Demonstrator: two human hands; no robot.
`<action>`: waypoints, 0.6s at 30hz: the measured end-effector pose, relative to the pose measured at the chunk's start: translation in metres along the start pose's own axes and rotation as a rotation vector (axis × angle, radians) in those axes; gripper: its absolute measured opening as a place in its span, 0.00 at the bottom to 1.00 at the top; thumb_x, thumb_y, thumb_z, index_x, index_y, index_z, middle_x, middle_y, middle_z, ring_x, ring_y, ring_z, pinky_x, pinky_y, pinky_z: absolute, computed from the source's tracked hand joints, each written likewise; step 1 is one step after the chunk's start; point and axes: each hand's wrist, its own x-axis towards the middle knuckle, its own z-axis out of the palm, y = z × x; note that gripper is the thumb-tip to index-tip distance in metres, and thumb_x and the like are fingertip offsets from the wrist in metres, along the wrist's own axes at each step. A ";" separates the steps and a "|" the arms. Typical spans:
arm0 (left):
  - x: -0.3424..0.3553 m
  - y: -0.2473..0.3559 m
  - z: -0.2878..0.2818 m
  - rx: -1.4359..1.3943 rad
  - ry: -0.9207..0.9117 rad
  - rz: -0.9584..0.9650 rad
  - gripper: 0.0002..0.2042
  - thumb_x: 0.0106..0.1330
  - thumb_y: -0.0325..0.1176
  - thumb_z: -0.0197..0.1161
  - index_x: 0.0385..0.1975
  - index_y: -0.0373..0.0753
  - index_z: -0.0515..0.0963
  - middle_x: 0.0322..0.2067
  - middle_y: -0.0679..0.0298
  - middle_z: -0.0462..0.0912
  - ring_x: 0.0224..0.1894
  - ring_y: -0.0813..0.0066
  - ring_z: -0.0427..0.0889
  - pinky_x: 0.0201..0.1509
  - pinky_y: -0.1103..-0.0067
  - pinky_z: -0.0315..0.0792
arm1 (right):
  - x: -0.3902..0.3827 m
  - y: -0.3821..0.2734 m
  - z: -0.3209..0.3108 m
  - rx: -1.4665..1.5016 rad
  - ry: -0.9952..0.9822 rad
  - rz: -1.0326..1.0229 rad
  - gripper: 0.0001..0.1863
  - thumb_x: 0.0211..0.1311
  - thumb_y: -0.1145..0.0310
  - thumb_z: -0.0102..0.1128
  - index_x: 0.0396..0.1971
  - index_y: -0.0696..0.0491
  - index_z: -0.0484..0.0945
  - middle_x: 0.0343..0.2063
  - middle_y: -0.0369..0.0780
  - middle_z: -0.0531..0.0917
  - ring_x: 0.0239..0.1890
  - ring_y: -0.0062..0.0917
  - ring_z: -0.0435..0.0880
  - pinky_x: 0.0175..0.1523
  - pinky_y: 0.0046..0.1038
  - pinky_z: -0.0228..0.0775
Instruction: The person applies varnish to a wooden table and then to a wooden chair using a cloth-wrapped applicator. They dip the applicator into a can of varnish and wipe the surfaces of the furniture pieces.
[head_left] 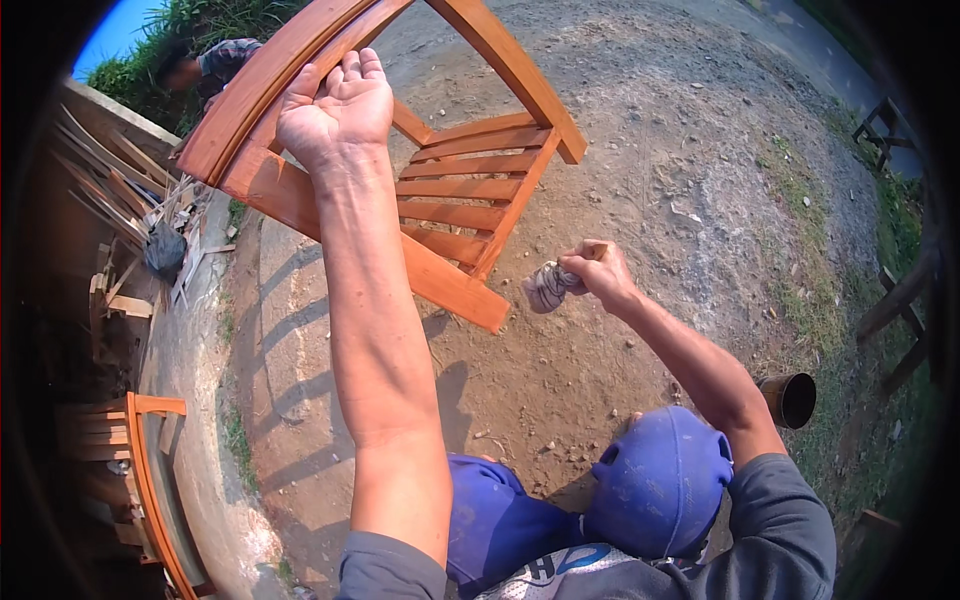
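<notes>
Nearest the lens I note blue-clad knees (655, 480) drawn up over bare ground. My left hand (335, 105) presses open-palmed, fingers together, against the frame of a reddish-brown stained wooden chair (450, 190), which is tipped over the dirt, its slatted seat facing me. My right hand (600, 270) is closed tight around a crumpled grey rag (548, 286), just beside the chair's lower rail end. The surface is stony packed earth (650, 130), grass at right. A dark cylindrical can (793, 398) lies on its side; contents not discernible.
</notes>
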 end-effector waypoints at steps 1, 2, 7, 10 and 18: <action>0.000 0.003 -0.008 0.012 -0.008 0.005 0.37 0.60 0.24 0.54 0.72 0.35 0.49 0.77 0.61 0.37 0.78 0.72 0.34 0.79 0.66 0.35 | -0.008 -0.002 0.001 -0.010 0.013 -0.083 0.08 0.62 0.70 0.62 0.33 0.60 0.81 0.27 0.39 0.83 0.25 0.20 0.83 0.28 0.24 0.80; 0.002 0.006 -0.009 0.035 -0.026 0.021 0.37 0.60 0.24 0.54 0.72 0.35 0.49 0.77 0.61 0.38 0.78 0.72 0.34 0.79 0.66 0.35 | -0.014 -0.009 0.004 -0.013 0.013 -0.176 0.08 0.62 0.69 0.63 0.33 0.60 0.81 0.27 0.38 0.83 0.26 0.18 0.83 0.30 0.24 0.79; -0.001 0.018 -0.009 0.070 -0.060 -0.046 0.36 0.63 0.27 0.52 0.73 0.37 0.49 0.77 0.62 0.37 0.78 0.74 0.32 0.79 0.65 0.30 | -0.062 -0.053 0.015 0.524 0.031 -0.456 0.10 0.66 0.68 0.61 0.41 0.58 0.77 0.34 0.40 0.83 0.34 0.20 0.85 0.38 0.25 0.83; -0.004 0.014 -0.002 -0.010 -0.059 -0.034 0.38 0.63 0.27 0.53 0.74 0.37 0.45 0.77 0.62 0.32 0.78 0.75 0.27 0.79 0.66 0.28 | -0.030 -0.080 0.035 0.765 -0.101 -0.289 0.11 0.67 0.67 0.60 0.43 0.57 0.74 0.36 0.40 0.83 0.35 0.24 0.87 0.39 0.25 0.85; -0.006 -0.028 0.019 -0.082 0.125 0.028 0.34 0.59 0.23 0.53 0.69 0.38 0.54 0.77 0.63 0.39 0.78 0.77 0.29 0.78 0.67 0.27 | 0.033 -0.144 0.099 0.812 -0.115 -0.200 0.10 0.69 0.66 0.58 0.42 0.56 0.76 0.36 0.40 0.83 0.36 0.26 0.88 0.38 0.23 0.87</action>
